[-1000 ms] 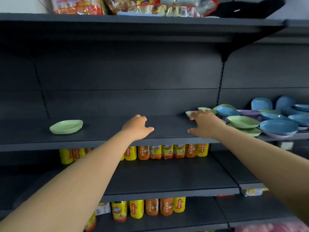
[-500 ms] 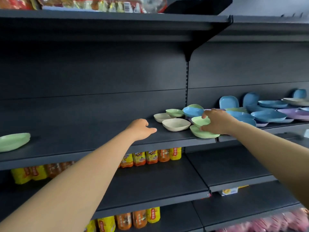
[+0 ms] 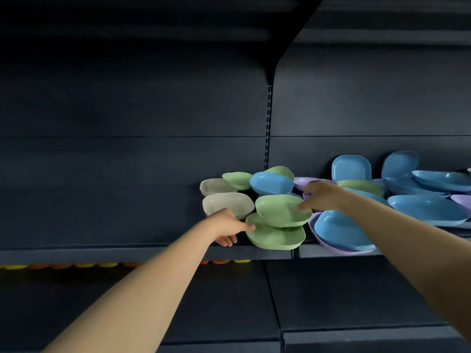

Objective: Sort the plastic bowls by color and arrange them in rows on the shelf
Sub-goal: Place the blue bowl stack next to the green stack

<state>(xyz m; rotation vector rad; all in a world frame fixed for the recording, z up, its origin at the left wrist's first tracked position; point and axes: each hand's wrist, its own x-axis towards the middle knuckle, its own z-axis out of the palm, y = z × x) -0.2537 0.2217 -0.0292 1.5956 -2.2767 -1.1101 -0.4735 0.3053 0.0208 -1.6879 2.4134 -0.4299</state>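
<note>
Green plastic bowls: upper bowl tilted on lower bowl at the shelf edge. My right hand pinches the upper's right rim; my left hand, fingers loosely curled, touches the lower's left rim.

Both arms outstretched, left hand thumb extended, fingers curled under, right hand reaching, thumb forward

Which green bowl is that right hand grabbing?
The right hand holds the upper front green bowl, the tilted one resting on the lower green bowl at the shelf edge. The other green bowls sit farther back, untouched.
</note>
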